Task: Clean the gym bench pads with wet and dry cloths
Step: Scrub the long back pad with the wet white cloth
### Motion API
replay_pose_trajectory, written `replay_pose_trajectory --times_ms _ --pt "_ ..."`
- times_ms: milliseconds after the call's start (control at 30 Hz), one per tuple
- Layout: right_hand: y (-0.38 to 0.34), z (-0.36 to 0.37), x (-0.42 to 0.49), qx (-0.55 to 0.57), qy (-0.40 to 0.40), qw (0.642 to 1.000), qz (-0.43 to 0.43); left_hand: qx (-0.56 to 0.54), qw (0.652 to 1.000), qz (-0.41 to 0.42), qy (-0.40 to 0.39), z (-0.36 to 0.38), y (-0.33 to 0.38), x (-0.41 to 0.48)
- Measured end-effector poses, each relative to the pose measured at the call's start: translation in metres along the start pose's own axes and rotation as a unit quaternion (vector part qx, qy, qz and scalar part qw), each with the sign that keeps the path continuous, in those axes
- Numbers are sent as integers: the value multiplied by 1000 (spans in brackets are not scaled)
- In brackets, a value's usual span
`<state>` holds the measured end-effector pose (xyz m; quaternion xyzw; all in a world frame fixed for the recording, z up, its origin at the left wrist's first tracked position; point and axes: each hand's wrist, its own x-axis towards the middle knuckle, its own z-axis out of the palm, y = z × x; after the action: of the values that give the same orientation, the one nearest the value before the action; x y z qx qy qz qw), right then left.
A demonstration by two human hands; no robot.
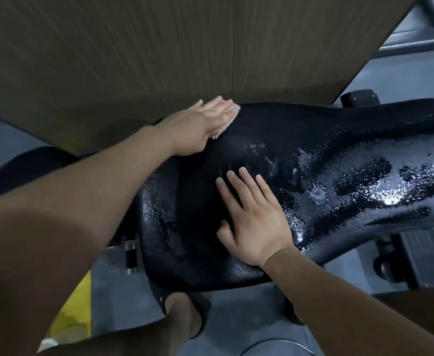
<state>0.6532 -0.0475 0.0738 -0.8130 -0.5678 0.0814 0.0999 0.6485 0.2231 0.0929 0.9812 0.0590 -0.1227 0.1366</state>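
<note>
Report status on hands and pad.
Left hand presses cloth on pad, far edge. Right hand flat on pad. Pad wet, beaded. Nothing else on pad.

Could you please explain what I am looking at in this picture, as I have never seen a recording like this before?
There is no machine here. A person wears a camera on the head, so the single picture looks down along both bare arms. The black shape is a gym bench pad. The left hand presses a pale cloth, mostly hidden under its straight fingers, against the pad's far edge. The right hand lies flat on the pad and holds nothing. The shiny speckled patches to the right look like water on the pad. Behind it stands a brown panel, and below is grey floor.
</note>
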Motion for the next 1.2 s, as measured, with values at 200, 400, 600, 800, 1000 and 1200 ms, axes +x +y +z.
replay_pose_trajectory --times_ms 200,400,600,800,1000,1200 --pt "-1 -1 0 -9 -8 1000 -2 -22 999 47 -10 14 48 14" --pt "-2 -1 0 -20 -10 1000 -2 -34 997 -68 23 11 -1 -39" --pt "-4 -4 -1 -33 -18 999 -2 -79 985 -136 71 50 59 -100" --pt "-3 -3 -2 -37 -9 999 -5 -29 989 -136 44 55 73 -147" --pt "-3 -1 -3 -32 0 999 -4 -62 965 -251 42 41 74 -109" --pt "-4 -3 -5 -27 -3 1000 -4 -70 971 -218 68 95 160 -201"
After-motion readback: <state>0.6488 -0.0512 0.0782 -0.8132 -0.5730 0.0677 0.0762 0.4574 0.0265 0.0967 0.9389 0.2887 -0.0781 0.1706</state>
